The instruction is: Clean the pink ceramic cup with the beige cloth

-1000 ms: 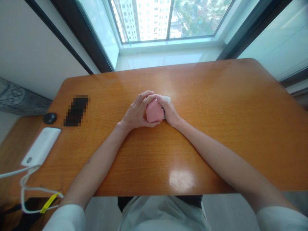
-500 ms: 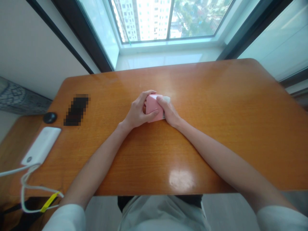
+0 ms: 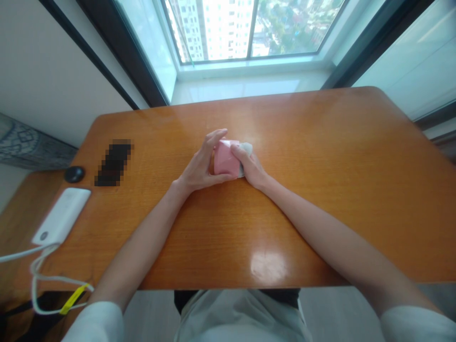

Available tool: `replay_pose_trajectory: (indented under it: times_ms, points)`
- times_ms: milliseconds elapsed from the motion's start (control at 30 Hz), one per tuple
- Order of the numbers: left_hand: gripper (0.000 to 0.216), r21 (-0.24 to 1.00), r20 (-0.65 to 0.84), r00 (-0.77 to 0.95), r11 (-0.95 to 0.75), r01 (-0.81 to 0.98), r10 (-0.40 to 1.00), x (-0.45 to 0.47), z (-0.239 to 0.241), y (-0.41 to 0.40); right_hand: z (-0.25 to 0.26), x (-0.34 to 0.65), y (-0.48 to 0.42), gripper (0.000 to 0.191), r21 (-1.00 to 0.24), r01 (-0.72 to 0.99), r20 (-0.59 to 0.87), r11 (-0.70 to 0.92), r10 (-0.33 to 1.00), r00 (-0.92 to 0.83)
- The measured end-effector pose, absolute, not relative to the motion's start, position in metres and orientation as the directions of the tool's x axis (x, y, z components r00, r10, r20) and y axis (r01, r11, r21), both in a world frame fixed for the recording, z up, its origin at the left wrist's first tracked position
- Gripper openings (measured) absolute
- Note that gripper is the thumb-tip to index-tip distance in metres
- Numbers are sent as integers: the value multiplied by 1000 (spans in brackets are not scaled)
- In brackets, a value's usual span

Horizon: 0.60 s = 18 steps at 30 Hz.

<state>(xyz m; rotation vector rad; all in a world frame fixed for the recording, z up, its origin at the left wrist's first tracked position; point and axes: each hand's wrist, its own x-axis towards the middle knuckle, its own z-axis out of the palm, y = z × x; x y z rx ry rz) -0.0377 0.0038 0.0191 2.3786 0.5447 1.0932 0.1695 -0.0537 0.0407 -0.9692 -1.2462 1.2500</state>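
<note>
A small pink box-shaped object (image 3: 225, 159) is held just over the middle of the table, or rests on it; I cannot tell which. My left hand (image 3: 203, 166) curves loosely around its left side. The left thumb lies along the near edge, and the index finger is raised off the far edge. On the right, my right hand (image 3: 252, 166) is closed, its thumb pressing on the pink box. A whitish soft piece (image 3: 245, 147), like a cloth or tissue, shows from under that hand, against the box. The right fingers are mostly hidden.
On the left of the wooden table (image 3: 320, 190) lie a white power bank-like block (image 3: 62, 216), a round black object (image 3: 74, 174) and a dark blurred-out rectangle (image 3: 114, 163). A white cable (image 3: 35, 280) with a yellow tag hangs over the near left edge. A window stands behind.
The left fingers have spread and the thumb has slid off the pink box's top face to its near edge. The box has shifted slightly left and turned. The right hand barely moved.
</note>
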Motion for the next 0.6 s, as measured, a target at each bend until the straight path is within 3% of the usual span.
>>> replay_pose_trajectory:
  times_ms: [133,267,467,600]
  points:
    - [139,353,585,717,-915,197,380,-50,26,9,43,169,-52,65,-983,-136,135,124,988,-78]
    - [136,262,530,747,-915,306,402,-54,32,7,42,168,-51,65,-980,-140,155,141,983,-99]
    - [119,353,607,657,-892,281,447,-44,33,-3,40,169,-49,68,-986,-123,123,113,989,-79]
    - [116,469,558,615,-823,319,557,-38,40,-10,38,170,-49,67,-984,-150,106,92,991,-85]
